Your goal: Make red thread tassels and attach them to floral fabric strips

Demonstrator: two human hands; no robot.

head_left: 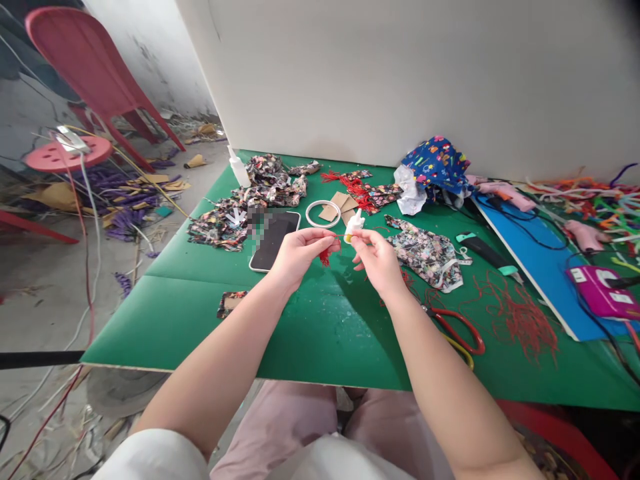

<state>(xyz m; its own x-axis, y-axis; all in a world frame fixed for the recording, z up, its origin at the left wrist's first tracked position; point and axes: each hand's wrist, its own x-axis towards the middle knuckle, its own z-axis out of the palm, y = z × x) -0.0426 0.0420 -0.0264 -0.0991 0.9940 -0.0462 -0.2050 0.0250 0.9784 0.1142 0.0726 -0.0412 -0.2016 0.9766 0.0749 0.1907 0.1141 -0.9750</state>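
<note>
Left hand [300, 255]: pinches red thread tassel [325, 257] near its top | right hand [379, 260]: narrow pinch on its thread [341, 235] | place: above green table [165, 320], between near and far edges | handling: probably light, limp, easy to tangle; best to hold at top

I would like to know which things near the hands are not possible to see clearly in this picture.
All in the head view:
Top of the red tassel: covered by the left hand.
Lower part of the nearer white bottle: partly behind the right hand.
Blades of the scissors: mostly behind the right forearm.
Upper left corner of the phone: pixelated out.
</note>
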